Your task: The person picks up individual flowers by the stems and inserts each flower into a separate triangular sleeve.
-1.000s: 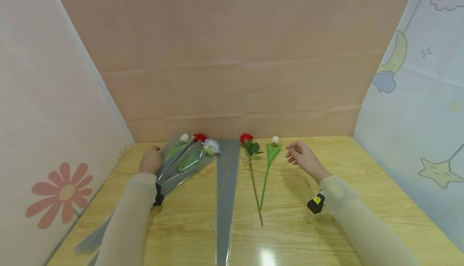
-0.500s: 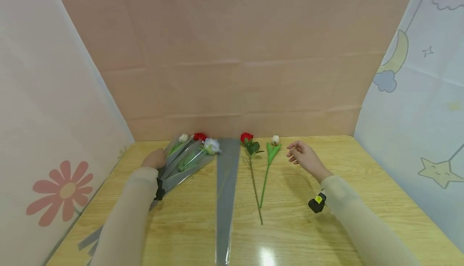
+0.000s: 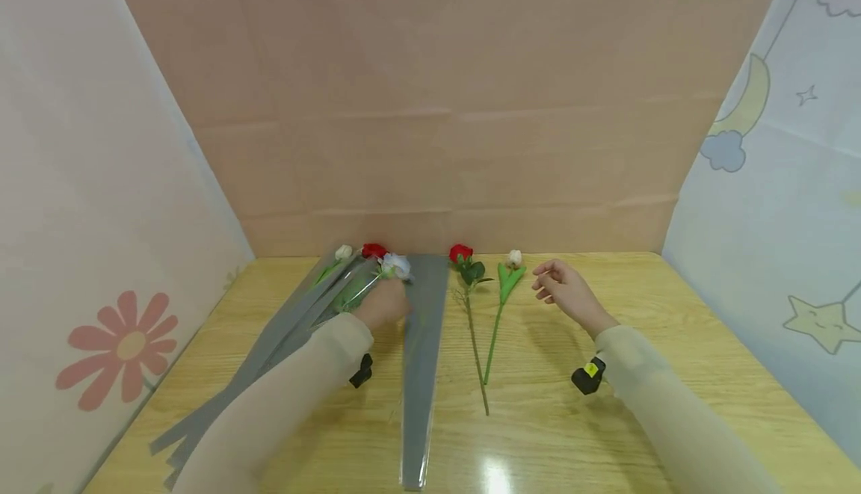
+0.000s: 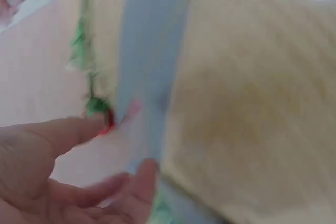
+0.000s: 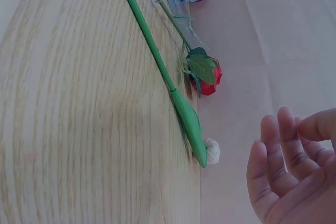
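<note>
My left hand [image 3: 385, 304] is over the table just below a pale blue-white flower [image 3: 395, 266] in a wrapper. In the blurred left wrist view its thumb and fingers [image 4: 143, 184] are apart, with nothing seen between them. Beside that flower lie a wrapped red rose [image 3: 374, 250] and a wrapped white tulip [image 3: 344, 252], their grey-edged clear sleeves [image 3: 258, 352] overlapping. My right hand [image 3: 570, 296] hovers, fingers loosely bent and holding nothing, right of a loose white tulip [image 3: 514, 258]. An unwrapped red rose [image 3: 460, 252] lies left of that tulip.
A flat grey flower sleeve [image 3: 425, 359] lies lengthwise mid-table, between the wrapped flowers and the loose stems. A brown-pink backdrop [image 3: 430, 143] rises at the wooden table's [image 3: 538, 434] far edge. Printed cloth walls [image 3: 101, 202] stand at both sides.
My left hand has moved right, from the left edge of the wrapped flowers to beneath the pale blue-white one. Their sleeves now lie closer together. My right hand stays in place.
</note>
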A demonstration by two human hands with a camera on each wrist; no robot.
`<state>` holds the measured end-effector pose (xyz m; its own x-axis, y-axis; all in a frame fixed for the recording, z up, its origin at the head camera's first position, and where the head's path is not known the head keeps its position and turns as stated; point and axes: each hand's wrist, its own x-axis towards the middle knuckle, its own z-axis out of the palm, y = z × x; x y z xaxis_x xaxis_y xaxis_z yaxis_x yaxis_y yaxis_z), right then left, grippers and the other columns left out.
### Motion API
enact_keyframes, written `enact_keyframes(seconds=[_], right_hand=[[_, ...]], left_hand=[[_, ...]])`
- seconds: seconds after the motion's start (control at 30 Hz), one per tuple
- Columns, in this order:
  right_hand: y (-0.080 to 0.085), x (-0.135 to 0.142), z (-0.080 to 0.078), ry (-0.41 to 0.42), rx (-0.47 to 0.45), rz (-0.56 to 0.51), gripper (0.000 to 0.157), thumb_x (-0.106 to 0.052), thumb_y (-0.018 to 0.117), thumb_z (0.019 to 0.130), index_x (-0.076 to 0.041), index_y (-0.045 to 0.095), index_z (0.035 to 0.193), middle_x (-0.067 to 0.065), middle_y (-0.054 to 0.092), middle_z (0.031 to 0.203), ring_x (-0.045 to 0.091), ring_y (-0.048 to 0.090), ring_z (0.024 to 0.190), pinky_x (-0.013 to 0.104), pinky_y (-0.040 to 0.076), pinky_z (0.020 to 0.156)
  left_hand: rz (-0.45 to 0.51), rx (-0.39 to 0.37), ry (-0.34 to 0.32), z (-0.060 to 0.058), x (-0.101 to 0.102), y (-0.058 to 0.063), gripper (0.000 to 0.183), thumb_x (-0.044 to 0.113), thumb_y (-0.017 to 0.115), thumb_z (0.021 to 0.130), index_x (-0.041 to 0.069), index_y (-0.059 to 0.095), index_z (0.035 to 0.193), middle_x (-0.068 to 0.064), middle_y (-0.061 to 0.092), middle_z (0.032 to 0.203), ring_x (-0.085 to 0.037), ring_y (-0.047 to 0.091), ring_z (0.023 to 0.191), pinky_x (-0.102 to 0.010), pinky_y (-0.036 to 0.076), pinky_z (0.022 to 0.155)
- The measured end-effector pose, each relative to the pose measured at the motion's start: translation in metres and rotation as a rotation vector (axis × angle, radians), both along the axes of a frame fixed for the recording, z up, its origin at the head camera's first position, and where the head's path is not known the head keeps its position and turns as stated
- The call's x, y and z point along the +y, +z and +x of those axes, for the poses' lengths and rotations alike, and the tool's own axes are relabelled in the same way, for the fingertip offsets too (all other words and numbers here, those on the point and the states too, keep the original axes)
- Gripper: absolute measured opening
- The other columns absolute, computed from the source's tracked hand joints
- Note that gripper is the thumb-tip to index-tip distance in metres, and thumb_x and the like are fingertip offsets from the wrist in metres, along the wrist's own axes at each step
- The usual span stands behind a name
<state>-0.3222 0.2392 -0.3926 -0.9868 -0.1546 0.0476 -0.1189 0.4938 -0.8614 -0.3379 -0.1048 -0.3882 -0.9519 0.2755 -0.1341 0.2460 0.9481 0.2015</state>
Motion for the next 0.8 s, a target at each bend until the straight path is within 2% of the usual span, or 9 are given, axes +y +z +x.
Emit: enact_keyframes(seconds=[0.07,0.1,0.17,0.27,0.4,0.53,0.6,0.7,0.8], right_hand=[[0.0,0.0,-0.001,-0.003,0.0,-0.002,0.029,-0.019,0.036,0.105,0.0,0.046,0.125,0.024,0.058,0.11,0.035,0.062,0.095,0.045,0.052,0.081],[0.001,0.0,-0.001,-0.002,0.002,-0.004,0.029,-0.019,0.036,0.105,0.0,0.046,0.125,0.025,0.058,0.11,0.036,0.062,0.096,0.046,0.052,0.081],[0.001,0.001,-0.002,-0.002,0.006,-0.002,0.029,-0.018,0.036,0.105,0.001,0.046,0.125,0.025,0.058,0.11,0.037,0.062,0.095,0.045,0.052,0.081],[0.002,0.002,-0.002,-0.004,0.012,0.0,0.029,-0.017,0.036,0.105,0.002,0.046,0.124,0.024,0.058,0.109,0.035,0.062,0.093,0.043,0.053,0.079],[0.003,0.001,-0.001,-0.001,0.016,-0.002,0.029,-0.015,0.037,0.105,0.005,0.045,0.125,0.024,0.059,0.107,0.033,0.063,0.091,0.04,0.053,0.076],[0.002,-0.001,-0.002,-0.003,0.011,-0.007,0.028,-0.014,0.037,0.105,0.004,0.045,0.125,0.024,0.059,0.107,0.028,0.063,0.087,0.04,0.053,0.076],[0.002,-0.002,-0.003,-0.004,0.007,-0.009,0.027,-0.014,0.038,0.105,0.003,0.046,0.124,0.025,0.059,0.107,0.024,0.063,0.085,0.041,0.053,0.077],[0.001,-0.002,-0.003,0.0,0.009,-0.006,0.027,-0.014,0.038,0.105,0.003,0.046,0.124,0.025,0.059,0.108,0.02,0.063,0.083,0.043,0.052,0.077],[0.001,-0.002,-0.004,0.002,0.016,0.001,0.027,-0.014,0.038,0.105,0.002,0.047,0.124,0.02,0.061,0.103,0.022,0.063,0.084,0.042,0.052,0.077]], left_hand=[[-0.029,-0.041,0.038,0.001,0.008,-0.013,0.035,0.034,0.071,0.088,0.001,0.07,0.08,-0.009,0.07,0.082,-0.017,0.063,0.072,-0.03,0.051,0.064],[0.081,-0.052,0.138,0.001,0.011,-0.019,0.048,0.043,0.072,0.085,-0.004,0.07,0.088,-0.014,0.069,0.09,-0.022,0.064,0.077,-0.033,0.052,0.066],[0.05,-0.03,0.189,0.0,0.017,-0.031,0.07,0.058,0.073,0.078,-0.008,0.068,0.102,-0.019,0.066,0.11,-0.031,0.064,0.097,-0.04,0.055,0.076],[-0.008,-0.008,0.224,-0.005,0.024,-0.041,0.091,0.064,0.073,0.073,-0.01,0.059,0.122,-0.025,0.052,0.132,-0.041,0.052,0.118,-0.047,0.052,0.088],[0.002,-0.058,0.205,-0.014,0.029,-0.043,0.08,0.056,0.077,0.074,-0.01,0.064,0.118,-0.024,0.052,0.135,-0.04,0.051,0.123,-0.047,0.047,0.097],[0.138,-0.106,0.241,-0.02,0.028,-0.045,0.08,0.045,0.084,0.072,-0.012,0.058,0.122,-0.023,0.053,0.135,-0.037,0.053,0.122,-0.045,0.045,0.1],[0.213,-0.095,0.27,-0.019,0.026,-0.046,0.079,0.039,0.086,0.071,-0.011,0.056,0.124,-0.022,0.057,0.132,-0.036,0.056,0.118,-0.044,0.047,0.097],[0.316,-0.055,0.304,-0.016,0.022,-0.046,0.066,0.03,0.085,0.074,-0.008,0.059,0.122,-0.02,0.064,0.121,-0.035,0.062,0.108,-0.044,0.051,0.088],[0.337,0.004,0.297,-0.014,0.02,-0.043,0.041,0.025,0.08,0.079,-0.005,0.068,0.105,-0.017,0.07,0.104,-0.031,0.066,0.091,-0.042,0.053,0.077]])
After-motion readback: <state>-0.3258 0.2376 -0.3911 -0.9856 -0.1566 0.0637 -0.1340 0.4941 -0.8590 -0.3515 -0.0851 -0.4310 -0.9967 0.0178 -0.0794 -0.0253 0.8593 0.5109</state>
